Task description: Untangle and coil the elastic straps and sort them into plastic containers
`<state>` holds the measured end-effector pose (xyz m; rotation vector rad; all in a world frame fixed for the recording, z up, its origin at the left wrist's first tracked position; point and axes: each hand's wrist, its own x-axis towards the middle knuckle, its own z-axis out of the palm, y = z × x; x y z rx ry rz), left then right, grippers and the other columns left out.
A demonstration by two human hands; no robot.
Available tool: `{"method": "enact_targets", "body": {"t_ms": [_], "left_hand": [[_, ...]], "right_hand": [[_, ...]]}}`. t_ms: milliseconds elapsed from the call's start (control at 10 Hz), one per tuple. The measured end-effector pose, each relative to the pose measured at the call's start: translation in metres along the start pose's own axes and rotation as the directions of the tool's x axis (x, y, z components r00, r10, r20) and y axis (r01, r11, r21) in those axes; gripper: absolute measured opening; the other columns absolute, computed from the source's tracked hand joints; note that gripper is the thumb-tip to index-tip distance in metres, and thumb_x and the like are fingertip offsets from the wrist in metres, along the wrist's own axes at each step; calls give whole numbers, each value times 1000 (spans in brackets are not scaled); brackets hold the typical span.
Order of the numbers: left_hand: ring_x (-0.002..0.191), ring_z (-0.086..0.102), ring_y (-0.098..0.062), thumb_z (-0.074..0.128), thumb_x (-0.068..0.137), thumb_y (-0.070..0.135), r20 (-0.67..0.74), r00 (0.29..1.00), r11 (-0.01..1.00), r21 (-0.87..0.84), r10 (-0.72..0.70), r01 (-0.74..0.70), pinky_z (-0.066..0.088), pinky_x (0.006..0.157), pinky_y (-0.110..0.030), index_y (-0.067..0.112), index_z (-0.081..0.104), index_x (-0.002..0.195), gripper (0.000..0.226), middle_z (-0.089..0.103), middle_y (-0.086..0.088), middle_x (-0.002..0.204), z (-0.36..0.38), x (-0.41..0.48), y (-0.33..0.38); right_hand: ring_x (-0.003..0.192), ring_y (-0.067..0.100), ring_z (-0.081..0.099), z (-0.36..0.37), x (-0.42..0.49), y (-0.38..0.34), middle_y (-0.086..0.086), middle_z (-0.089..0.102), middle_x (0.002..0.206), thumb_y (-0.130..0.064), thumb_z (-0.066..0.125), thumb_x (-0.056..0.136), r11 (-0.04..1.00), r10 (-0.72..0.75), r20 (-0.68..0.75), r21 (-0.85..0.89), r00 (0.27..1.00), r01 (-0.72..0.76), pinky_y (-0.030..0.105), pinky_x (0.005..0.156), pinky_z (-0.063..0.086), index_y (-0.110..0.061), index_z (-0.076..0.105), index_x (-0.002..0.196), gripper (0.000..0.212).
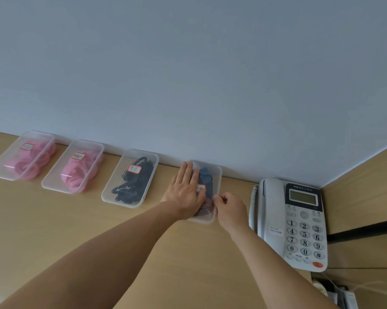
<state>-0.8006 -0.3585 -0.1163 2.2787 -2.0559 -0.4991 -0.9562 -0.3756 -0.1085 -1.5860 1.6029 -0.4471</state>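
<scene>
Pressing down with left hand (185, 190), flat, fingers straight, on top of the rightmost container (218, 175). Pinching with right hand (229, 208), fingers curled, thumb and forefinger at that container's rim on its own side, by the look of it. Striped straps (206, 179) inside, under and just past the left fingertips; dark blue, with reddish stripes near the right thumb. Probably seating or closing the box, last sorting step.

Left of the left hand: black-strap container (130, 177), then first pink container (73, 166), then farthest pink container (20, 155), all filled. Telephone (299, 224) just right of the right hand.

Handling guess: light, soft, springy; likely to uncoil and creep over the rim once released. Best taken across the whole coil, never by a loose end. Thin, flexible box: hold at the rim, press flat on top.
</scene>
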Motion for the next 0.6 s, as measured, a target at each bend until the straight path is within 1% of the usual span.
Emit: {"method": "enact_targets", "body": {"t_ms": [100,200,300,400,500,600], "left_hand": [[151,-15,-20,19,100,50,63,998,1000,27,6,-8,3,121,-42,13,0,157,71,-11,-7,165,-14,-3,-4],[152,-9,-21,23,102,47,113,993,999,43,13,-18,7,123,-42,13,0,157,69,-7,-6,166,-27,-15,-9],[152,-2,-22,27,102,45,194,980,997,44,46,-56,13,123,-46,13,2,157,68,-4,-4,166,-40,-29,-9],[147,19,-26,40,100,43,249,963,994,26,100,-110,25,118,-46,17,22,154,62,19,-7,161,-57,-45,-12],[140,32,-28,45,98,45,208,972,993,18,111,-117,31,113,-44,14,35,148,59,36,-9,152,-80,-66,-27],[143,29,-25,46,96,40,81,992,995,-25,94,-92,33,113,-46,16,35,147,57,33,-5,156,-94,-104,-59]], "right_hand": [[64,19,48,-2,1,-5,1,56,70,-27,48,97,994,18,11,-106,1000,-17,31,52,33,-15,49,67,32],[76,24,55,-2,-5,-14,6,65,87,-29,43,99,970,30,3,-241,1000,-29,31,62,39,-12,59,84,28],[99,27,56,-3,-17,-26,8,62,111,-34,42,100,845,-112,-41,-529,993,74,34,75,43,-12,58,109,29],[115,29,50,-1,-32,-47,8,56,124,-40,45,98,752,-196,0,-642,981,150,38,89,43,-13,53,120,36],[117,28,49,1,-50,-72,7,53,127,-40,44,97,735,-236,-20,-658,971,165,38,90,43,-15,53,123,37],[116,24,48,12,-84,-86,3,52,126,-38,43,98,724,-348,-56,-651,936,230,34,89,45,-16,55,122,35]]}}
